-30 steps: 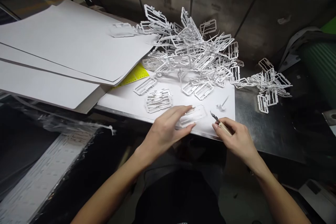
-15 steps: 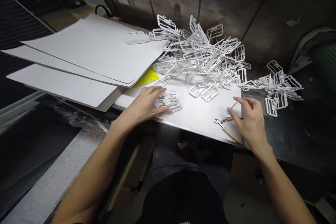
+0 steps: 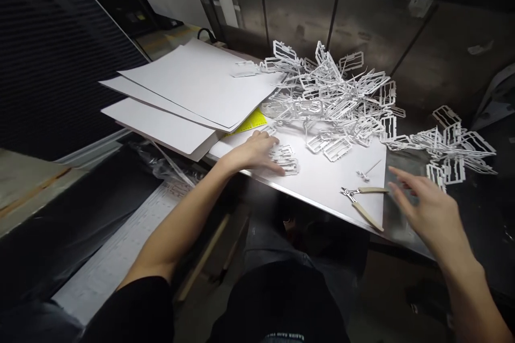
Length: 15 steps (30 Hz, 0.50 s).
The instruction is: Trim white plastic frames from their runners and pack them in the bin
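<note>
My left hand (image 3: 257,154) rests at the near edge of the white board, its thumb and fingers spread against a small group of white plastic frames (image 3: 288,163). My right hand (image 3: 432,206) is in the air past the board's right edge, empty, thumb and fingers apart, slightly blurred. Just beyond its fingertips lies a smaller cluster of white frames (image 3: 454,142). A thin white plastic sprue piece (image 3: 365,172) lies on the board. Below it are opened side cutters (image 3: 351,193) with cream handles. The big tangled pile of white frames (image 3: 333,91) covers the board's far side.
Large white sheets (image 3: 193,86) are stacked at the left, with a yellow perforated piece (image 3: 251,122) sticking out beneath. A dark metal panel (image 3: 298,10) stands behind the pile. Under the table edge at left are black plastic (image 3: 92,214) and a pale stack (image 3: 120,249).
My right hand has let go of the thin sprue piece, which now lies on the board, and has moved right. My left hand stays by the small group. The camera view has shifted.
</note>
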Available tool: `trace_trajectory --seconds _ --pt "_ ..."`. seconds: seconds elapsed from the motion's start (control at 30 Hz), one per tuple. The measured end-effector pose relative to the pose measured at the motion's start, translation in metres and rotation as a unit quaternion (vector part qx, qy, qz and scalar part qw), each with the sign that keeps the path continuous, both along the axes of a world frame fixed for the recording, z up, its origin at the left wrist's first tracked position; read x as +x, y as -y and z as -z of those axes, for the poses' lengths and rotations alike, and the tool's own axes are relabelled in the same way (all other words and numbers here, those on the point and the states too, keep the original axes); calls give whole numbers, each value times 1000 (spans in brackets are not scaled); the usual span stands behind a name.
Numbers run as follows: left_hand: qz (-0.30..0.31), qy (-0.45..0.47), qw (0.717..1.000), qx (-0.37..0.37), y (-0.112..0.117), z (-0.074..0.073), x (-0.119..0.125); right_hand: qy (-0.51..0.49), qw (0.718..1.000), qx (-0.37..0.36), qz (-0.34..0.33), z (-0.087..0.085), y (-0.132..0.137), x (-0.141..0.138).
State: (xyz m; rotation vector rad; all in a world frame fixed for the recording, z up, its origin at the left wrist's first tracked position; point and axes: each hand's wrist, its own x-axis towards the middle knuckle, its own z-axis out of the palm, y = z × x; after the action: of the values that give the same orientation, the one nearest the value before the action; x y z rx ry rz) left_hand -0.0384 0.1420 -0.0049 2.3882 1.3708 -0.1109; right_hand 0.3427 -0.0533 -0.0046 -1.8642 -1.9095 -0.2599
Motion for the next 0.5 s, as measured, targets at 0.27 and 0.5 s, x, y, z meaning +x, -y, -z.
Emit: trace_trajectory --seconds 0.27,0.5 --pt "-7 3 999 41 22 -14 18 -17 996 -61 -63 46 -44 -9" --pt "23 6 998 57 66 -21 11 55 987 131 -73 -31 31 1"
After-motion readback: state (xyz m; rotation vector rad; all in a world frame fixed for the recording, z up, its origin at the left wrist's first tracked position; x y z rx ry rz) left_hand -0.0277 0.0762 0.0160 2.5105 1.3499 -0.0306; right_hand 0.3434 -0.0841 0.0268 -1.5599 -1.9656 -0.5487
